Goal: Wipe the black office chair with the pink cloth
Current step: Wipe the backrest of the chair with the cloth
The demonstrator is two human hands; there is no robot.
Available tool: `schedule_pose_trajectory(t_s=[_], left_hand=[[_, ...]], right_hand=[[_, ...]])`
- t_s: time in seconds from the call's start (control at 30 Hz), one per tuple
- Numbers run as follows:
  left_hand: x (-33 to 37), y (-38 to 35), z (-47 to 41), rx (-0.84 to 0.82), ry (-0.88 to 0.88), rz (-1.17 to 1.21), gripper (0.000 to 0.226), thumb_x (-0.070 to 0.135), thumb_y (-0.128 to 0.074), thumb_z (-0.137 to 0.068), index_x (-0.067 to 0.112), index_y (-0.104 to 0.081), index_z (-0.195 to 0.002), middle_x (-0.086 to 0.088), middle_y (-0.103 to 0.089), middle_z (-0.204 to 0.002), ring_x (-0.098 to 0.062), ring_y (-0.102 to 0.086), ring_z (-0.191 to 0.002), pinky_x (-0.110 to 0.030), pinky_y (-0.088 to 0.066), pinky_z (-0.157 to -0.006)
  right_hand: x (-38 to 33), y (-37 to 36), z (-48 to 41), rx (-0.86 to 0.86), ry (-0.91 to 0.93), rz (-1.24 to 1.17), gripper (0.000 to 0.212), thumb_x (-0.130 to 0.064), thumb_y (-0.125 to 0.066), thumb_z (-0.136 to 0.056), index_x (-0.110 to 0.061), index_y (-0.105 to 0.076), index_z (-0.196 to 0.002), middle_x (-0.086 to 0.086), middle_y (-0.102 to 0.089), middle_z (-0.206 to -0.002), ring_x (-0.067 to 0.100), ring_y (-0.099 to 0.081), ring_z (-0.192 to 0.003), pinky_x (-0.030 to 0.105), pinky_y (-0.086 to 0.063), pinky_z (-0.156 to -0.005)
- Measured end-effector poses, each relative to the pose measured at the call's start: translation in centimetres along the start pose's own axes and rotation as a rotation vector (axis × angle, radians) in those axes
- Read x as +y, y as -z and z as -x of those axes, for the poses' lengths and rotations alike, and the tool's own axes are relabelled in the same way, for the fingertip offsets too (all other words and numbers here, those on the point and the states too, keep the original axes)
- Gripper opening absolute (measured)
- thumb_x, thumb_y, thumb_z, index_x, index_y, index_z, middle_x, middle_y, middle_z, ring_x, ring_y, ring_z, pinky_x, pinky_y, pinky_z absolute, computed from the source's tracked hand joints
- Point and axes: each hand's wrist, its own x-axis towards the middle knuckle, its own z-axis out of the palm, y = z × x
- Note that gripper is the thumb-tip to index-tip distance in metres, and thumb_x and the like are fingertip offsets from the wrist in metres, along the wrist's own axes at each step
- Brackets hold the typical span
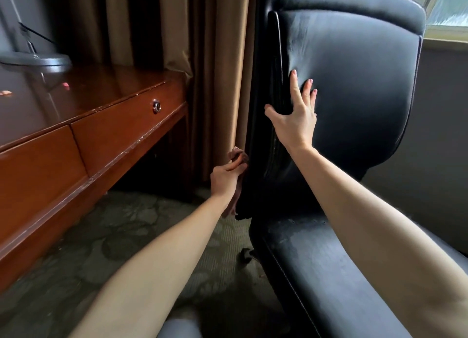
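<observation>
- I am seeing one black chair (359,79) beside one wooden desk (106,132).
- My left hand (224,179) is gripping the one pink cloth (240,156), fingers curled round it, pressing it against the backrest's left edge.
- My right hand (295,120) is lying flat on the backrest, fingers spread, holding nothing.
</observation>
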Motion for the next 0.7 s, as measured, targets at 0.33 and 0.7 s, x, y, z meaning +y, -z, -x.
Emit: schedule_pose_trajectory(t_s=[0.33,0.7], left_hand=[[2.4,0.0,-0.5,0.078,-0.091,0.092,0.037,0.009,-0.075,-0.084,0.035,-0.072,-0.109,0.029,-0.068,-0.107,0.001,-0.059,-0.117,-0.029,-0.041,-0.112],[8.2,-0.3,0.4,0.254,-0.029,-0.014,0.053,0.015,-0.076,-0.082,0.023,-0.062,-0.132,0.013,-0.072,-0.112,-0.002,-0.065,-0.108,-0.032,-0.047,-0.105]], right_hand=[[0.3,-0.3,0.1,0.011,0.007,-0.014,0.087,-0.038,-0.067,-0.084,-0.040,-0.017,-0.154,0.006,-0.003,-0.165,0.027,0.006,-0.151,0.064,-0.007,-0.115],[-1.3,1.3,0.7,-0.095,-0.067,0.104,0.085,-0.041,-0.065,-0.090,-0.035,-0.010,-0.156,0.006,-0.003,-0.165,0.023,0.002,-0.152,0.043,-0.020,-0.120]])
